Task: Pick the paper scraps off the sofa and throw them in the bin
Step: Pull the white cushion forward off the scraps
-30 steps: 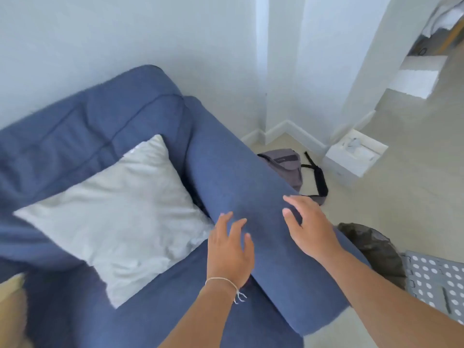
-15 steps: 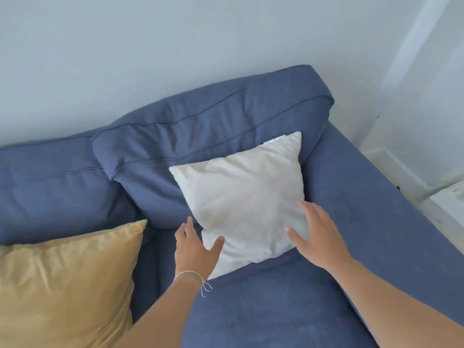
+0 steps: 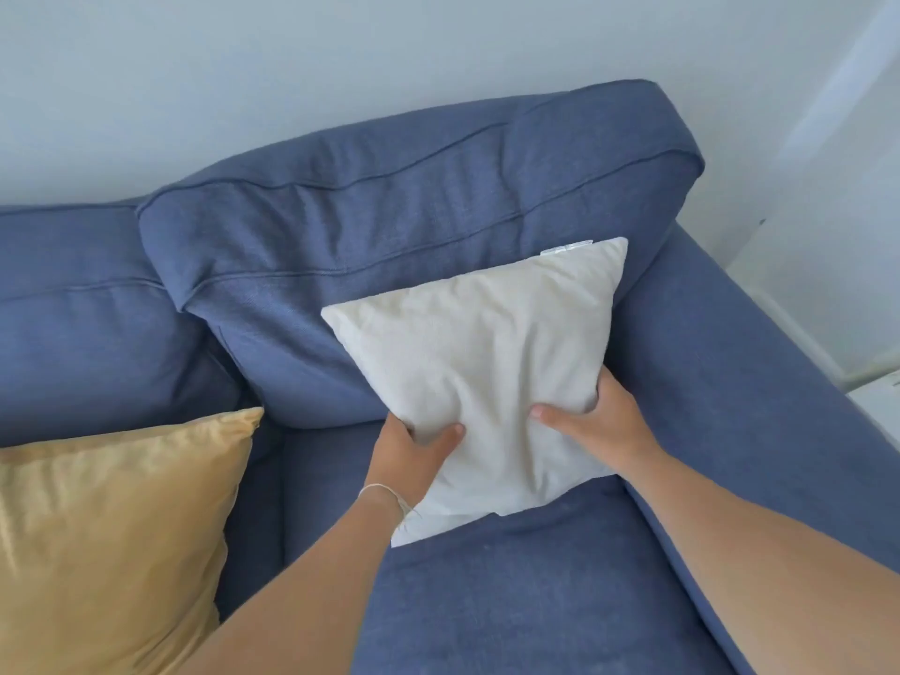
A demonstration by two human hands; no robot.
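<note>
Blue sofa (image 3: 487, 601) shows me no scraps, so with left hand (image 3: 409, 455) and right hand (image 3: 594, 423) clenched on the white cushion (image 3: 477, 362), any must lie beneath.

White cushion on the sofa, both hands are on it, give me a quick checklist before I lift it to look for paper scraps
1. Left hand grips the white cushion at its lower left edge: ok.
2. Right hand grips its lower right side, thumb across the front: ok.
3. Yellow cushion lies apart from the white one and out of the lifting path: ok.
4. Paper scraps showing on the blue sofa seat: not ok, none in view.
5. Scraps under or behind the white cushion: cannot tell, it hides that spot.
6. Bin within reach: cannot tell, it is out of view.
</note>
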